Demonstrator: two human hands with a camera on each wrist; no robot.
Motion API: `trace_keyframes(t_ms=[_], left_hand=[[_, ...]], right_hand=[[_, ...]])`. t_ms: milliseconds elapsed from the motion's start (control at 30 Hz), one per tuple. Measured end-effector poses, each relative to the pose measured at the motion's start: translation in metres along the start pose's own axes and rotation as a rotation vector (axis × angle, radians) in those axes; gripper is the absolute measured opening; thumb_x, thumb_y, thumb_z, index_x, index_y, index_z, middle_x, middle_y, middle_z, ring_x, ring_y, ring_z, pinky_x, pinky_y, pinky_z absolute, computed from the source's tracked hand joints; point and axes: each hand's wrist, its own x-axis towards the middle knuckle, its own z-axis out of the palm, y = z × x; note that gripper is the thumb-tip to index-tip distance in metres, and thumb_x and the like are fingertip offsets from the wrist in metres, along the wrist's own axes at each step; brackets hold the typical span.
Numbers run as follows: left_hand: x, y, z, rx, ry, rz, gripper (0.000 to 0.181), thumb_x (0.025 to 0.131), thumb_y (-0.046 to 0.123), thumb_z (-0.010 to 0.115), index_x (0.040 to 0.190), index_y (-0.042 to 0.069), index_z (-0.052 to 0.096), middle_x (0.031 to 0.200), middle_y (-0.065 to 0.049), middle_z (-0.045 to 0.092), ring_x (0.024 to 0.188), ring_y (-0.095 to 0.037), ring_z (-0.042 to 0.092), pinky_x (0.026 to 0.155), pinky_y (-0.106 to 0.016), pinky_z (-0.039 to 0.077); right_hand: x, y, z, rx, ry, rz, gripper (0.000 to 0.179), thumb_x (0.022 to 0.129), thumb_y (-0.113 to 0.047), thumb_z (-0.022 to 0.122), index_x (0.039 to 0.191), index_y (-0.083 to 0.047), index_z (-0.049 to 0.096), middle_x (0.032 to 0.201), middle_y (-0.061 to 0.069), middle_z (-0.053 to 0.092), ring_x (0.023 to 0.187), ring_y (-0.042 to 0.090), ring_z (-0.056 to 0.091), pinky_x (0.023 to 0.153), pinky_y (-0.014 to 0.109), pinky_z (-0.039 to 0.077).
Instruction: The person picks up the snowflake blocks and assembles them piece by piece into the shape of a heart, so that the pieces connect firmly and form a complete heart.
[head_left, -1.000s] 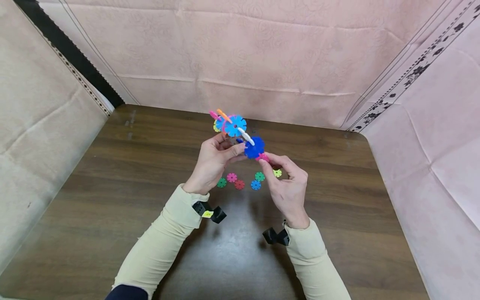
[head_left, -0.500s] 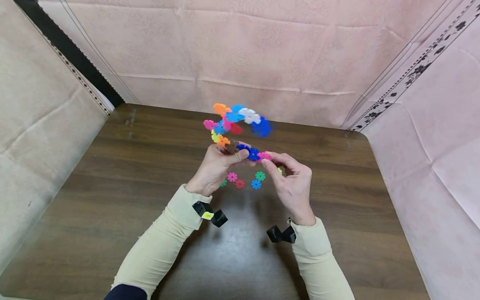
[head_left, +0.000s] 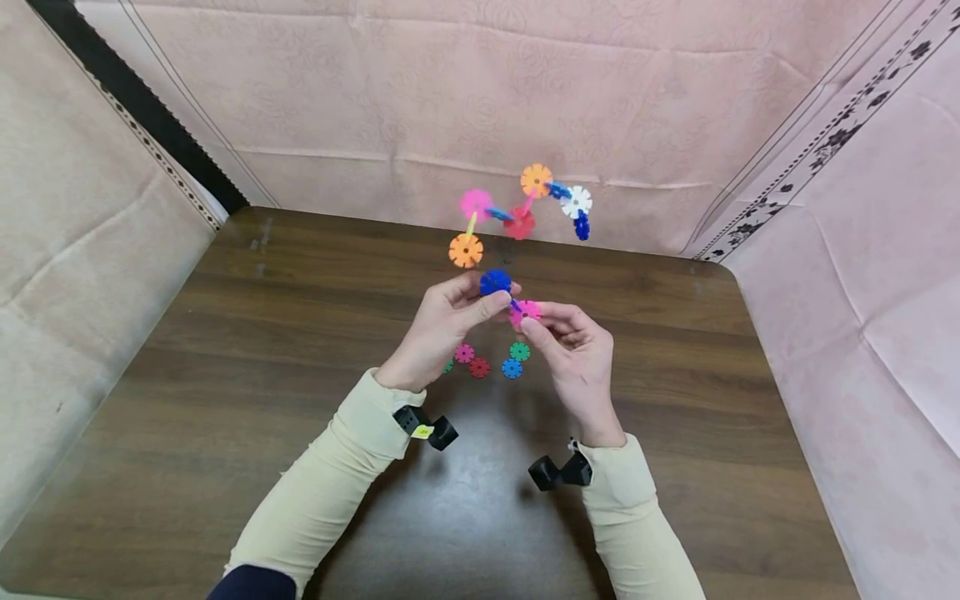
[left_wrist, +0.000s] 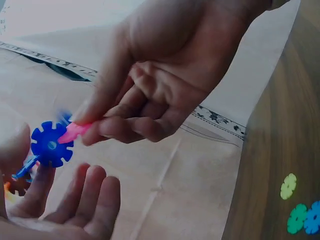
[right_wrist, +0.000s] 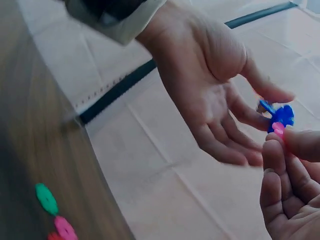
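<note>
My left hand pinches a dark blue notched disc between thumb and fingers, above the table. From it a chain of interlocked notched discs arches away: an orange disc, a pink disc, a red disc, another orange disc and a white disc, ending in dark blue. My right hand pinches a bright pink disc at its right edge. In the left wrist view this pink disc meets the front of a blue disc.
Loose discs lie on the brown wooden table below my hands: pink, red, green and blue. The left wrist view also shows a yellow disc. Pale cloth hangs behind the table.
The chain has turned in my hands: its bunched discs at upper left now spread upward, its far end swung right. The pink disc stays in my right fingers; the loose yellow disc is now hidden in the head view.
</note>
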Motion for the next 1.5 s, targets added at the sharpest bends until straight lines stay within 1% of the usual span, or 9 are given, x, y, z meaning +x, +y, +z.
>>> trace_keyframes(t_ms=[167, 400, 567, 733, 867, 967, 1100, 1267, 1500], left_hand=[[0.001, -0.004, 0.002, -0.033, -0.069, 0.047, 0.032, 0.094, 0.013, 0.065, 0.122, 0.000, 0.059, 0.119, -0.018, 0.065, 0.112, -0.028, 0.062, 0.098, -0.045, 0.047], [0.000, -0.005, 0.004, -0.019, -0.091, 0.065, 0.033, 0.093, 0.007, 0.064, 0.125, -0.001, 0.059, 0.120, -0.020, 0.065, 0.113, -0.029, 0.062, 0.098, -0.041, 0.048], [0.000, -0.004, 0.004, 0.018, -0.061, 0.096, 0.032, 0.093, 0.006, 0.065, 0.123, -0.001, 0.059, 0.117, -0.024, 0.064, 0.110, -0.029, 0.064, 0.095, -0.040, 0.050], [0.001, -0.002, -0.001, 0.066, -0.026, 0.129, 0.032, 0.092, 0.003, 0.065, 0.122, -0.005, 0.057, 0.114, -0.020, 0.065, 0.106, -0.032, 0.065, 0.092, -0.038, 0.052], [0.001, 0.001, -0.006, 0.098, 0.017, 0.130, 0.030, 0.091, 0.002, 0.065, 0.119, -0.006, 0.057, 0.112, -0.019, 0.065, 0.103, -0.031, 0.067, 0.091, -0.037, 0.053], [0.002, 0.001, -0.008, 0.128, 0.043, 0.124, 0.027, 0.092, 0.000, 0.064, 0.117, -0.007, 0.055, 0.111, -0.020, 0.064, 0.103, -0.028, 0.066, 0.091, -0.035, 0.052], [0.001, 0.002, -0.010, 0.168, 0.051, 0.104, 0.024, 0.093, -0.004, 0.059, 0.116, -0.007, 0.052, 0.114, -0.019, 0.063, 0.108, -0.029, 0.063, 0.095, -0.034, 0.050], [-0.001, 0.004, -0.014, 0.229, 0.060, 0.083, 0.022, 0.091, -0.006, 0.061, 0.111, -0.003, 0.051, 0.114, -0.019, 0.064, 0.107, -0.026, 0.064, 0.094, -0.033, 0.051], [-0.002, 0.007, -0.019, 0.262, 0.092, 0.088, 0.023, 0.090, -0.005, 0.063, 0.109, -0.001, 0.051, 0.104, -0.017, 0.066, 0.103, -0.030, 0.065, 0.093, -0.033, 0.051]], right_hand=[[0.000, 0.005, 0.002, 0.055, 0.025, 0.016, 0.021, 0.086, 0.003, 0.069, 0.107, 0.007, 0.066, 0.097, 0.019, 0.071, 0.081, 0.028, 0.071, 0.076, 0.042, 0.057], [0.001, 0.009, 0.001, -0.113, 0.085, -0.019, 0.017, 0.082, 0.005, 0.073, 0.098, 0.007, 0.069, 0.090, 0.012, 0.074, 0.078, 0.022, 0.070, 0.068, 0.028, 0.057], [0.004, 0.015, -0.010, -0.277, 0.054, -0.020, 0.013, 0.084, -0.010, 0.076, 0.093, -0.001, 0.073, 0.084, 0.008, 0.072, 0.073, 0.024, 0.063, 0.060, 0.025, 0.050], [0.011, 0.029, -0.035, -0.596, -0.010, 0.163, 0.028, 0.088, -0.031, 0.073, 0.103, -0.008, 0.070, 0.092, 0.006, 0.068, 0.080, 0.025, 0.059, 0.066, 0.030, 0.050], [0.014, 0.049, -0.052, -0.951, -0.158, 0.394, 0.046, 0.089, -0.031, 0.072, 0.123, -0.003, 0.059, 0.111, 0.015, 0.058, 0.100, 0.029, 0.050, 0.083, 0.042, 0.050], [0.013, 0.065, -0.056, -1.125, -0.242, 0.499, 0.058, 0.089, -0.032, 0.071, 0.135, -0.002, 0.051, 0.119, 0.020, 0.048, 0.109, 0.034, 0.042, 0.093, 0.049, 0.045], [0.013, 0.081, -0.059, -1.231, -0.235, 0.484, 0.059, 0.089, -0.032, 0.072, 0.136, -0.002, 0.053, 0.115, 0.020, 0.047, 0.106, 0.037, 0.045, 0.088, 0.052, 0.046], [0.016, 0.087, -0.062, -1.280, -0.198, 0.423, 0.036, 0.090, -0.022, 0.070, 0.121, -0.003, 0.065, 0.112, 0.020, 0.050, 0.105, 0.039, 0.049, 0.078, 0.052, 0.050], [0.017, 0.084, -0.068, -1.379, -0.147, 0.467, 0.038, 0.087, -0.030, 0.073, 0.114, -0.003, 0.066, 0.108, 0.021, 0.058, 0.099, 0.041, 0.048, 0.084, 0.052, 0.042]])
